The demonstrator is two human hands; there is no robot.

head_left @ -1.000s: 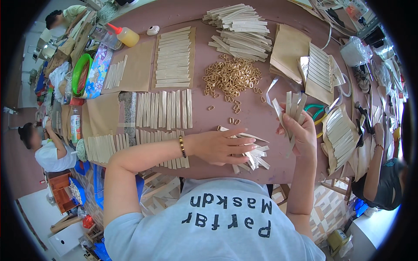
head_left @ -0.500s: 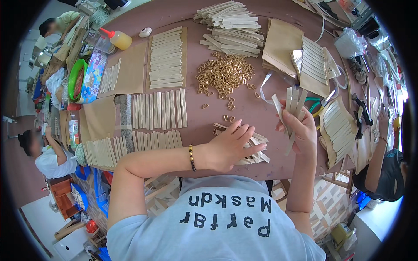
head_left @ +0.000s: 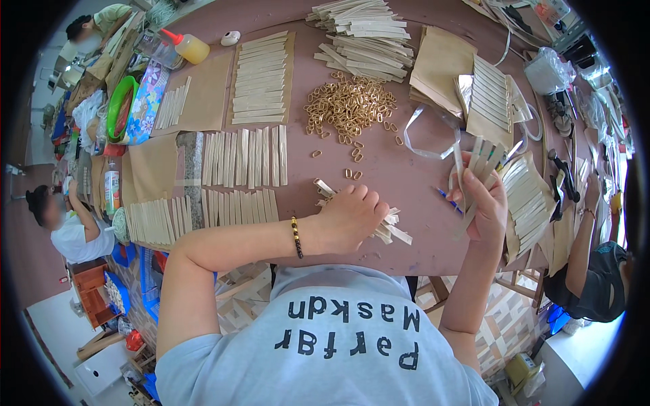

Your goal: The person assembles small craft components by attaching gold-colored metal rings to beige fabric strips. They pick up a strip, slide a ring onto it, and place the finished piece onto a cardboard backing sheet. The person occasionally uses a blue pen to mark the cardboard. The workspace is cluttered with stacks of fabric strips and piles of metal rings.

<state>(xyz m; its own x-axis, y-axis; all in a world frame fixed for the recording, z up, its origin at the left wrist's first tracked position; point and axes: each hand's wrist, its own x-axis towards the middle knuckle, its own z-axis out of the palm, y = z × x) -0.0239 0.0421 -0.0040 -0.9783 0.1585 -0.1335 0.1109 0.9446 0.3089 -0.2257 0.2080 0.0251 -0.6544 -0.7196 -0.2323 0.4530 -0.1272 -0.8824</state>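
Note:
My left hand (head_left: 353, 218) is curled over a small loose heap of cream leather-like strips (head_left: 396, 233) near the table's front edge. Its fingers have closed on them; their tips are hidden beneath the hand. On the right, held off the table, my right hand (head_left: 489, 206) pinches several similar strips (head_left: 482, 157), fanned out between thumb and fingers. Beyond the hands lies a pile of gold oval metal rings (head_left: 349, 105), with a few stray rings (head_left: 353, 174) in front of it.
Rows of strips (head_left: 245, 157) lie at the left, some on brown sheets (head_left: 203, 88). At the back is a heap of strips (head_left: 365, 47). A glue bottle (head_left: 189, 47) stands far left. Right are stacked brown sheets (head_left: 440, 68), a blue pen (head_left: 447, 199) and tools. People sit at both sides.
My left hand has gone from spread fingers to a curled grip on the loose strips. My right hand has shifted slightly right with its fanned strips, and a blue pen now shows beside it.

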